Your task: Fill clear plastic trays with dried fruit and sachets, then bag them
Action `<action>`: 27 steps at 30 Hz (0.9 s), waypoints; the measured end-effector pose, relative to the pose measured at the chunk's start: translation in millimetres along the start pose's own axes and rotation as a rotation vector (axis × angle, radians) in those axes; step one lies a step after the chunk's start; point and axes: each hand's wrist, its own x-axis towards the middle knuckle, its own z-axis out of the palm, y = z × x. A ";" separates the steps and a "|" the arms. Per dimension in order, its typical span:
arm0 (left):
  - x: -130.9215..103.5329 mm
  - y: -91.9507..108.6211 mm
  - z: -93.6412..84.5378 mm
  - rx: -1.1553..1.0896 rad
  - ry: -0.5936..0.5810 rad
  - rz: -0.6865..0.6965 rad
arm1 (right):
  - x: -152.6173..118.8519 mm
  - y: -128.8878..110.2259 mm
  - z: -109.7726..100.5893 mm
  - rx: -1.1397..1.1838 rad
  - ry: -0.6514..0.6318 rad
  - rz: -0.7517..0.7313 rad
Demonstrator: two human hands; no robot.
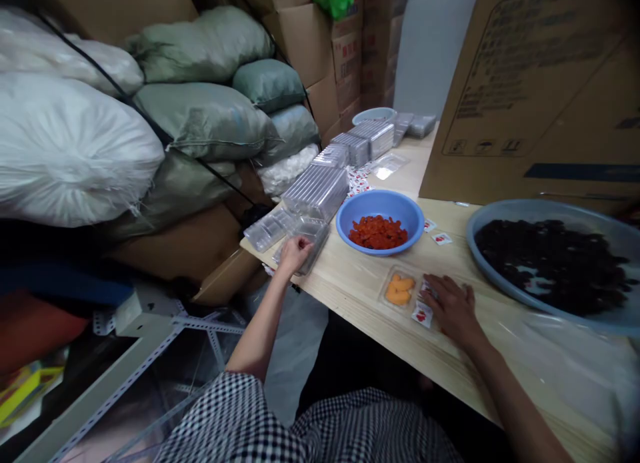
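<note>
My left hand [295, 253] is over clear plastic trays [313, 231] at the table's left edge. Its fingers are pinched together, and what they hold, if anything, I cannot make out. Stretched out low over the tabletop, my right hand [454, 308] has its fingers apart, reaching over small white sachets [423, 314] with red print. Part of these sachets is hidden by the fingers. Just left of them sits a clear tray [384, 295] holding several orange pieces [399, 289]. Behind it stands a blue bowl [417, 213] of red-orange pieces [379, 232].
A large basin [480, 276] of dark pieces [555, 263] stands at the right. Stacked clear trays [317, 190] line the table's left side, with loose sachets [359, 180] beside them. A big cardboard box [530, 96] rises behind the basin. Stuffed sacks [205, 120] are piled at left.
</note>
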 end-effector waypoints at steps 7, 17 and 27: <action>20.6 -14.9 12.8 -0.052 -0.105 -0.070 | -16.4 1.9 10.6 -0.025 -0.019 -0.019; 25.7 -4.5 10.3 0.032 -0.078 -0.028 | -33.9 -2.8 12.0 -0.053 0.033 -0.082; 32.1 -28.8 12.7 -0.146 -0.133 -0.057 | -57.2 -6.8 8.5 -0.192 0.009 -0.155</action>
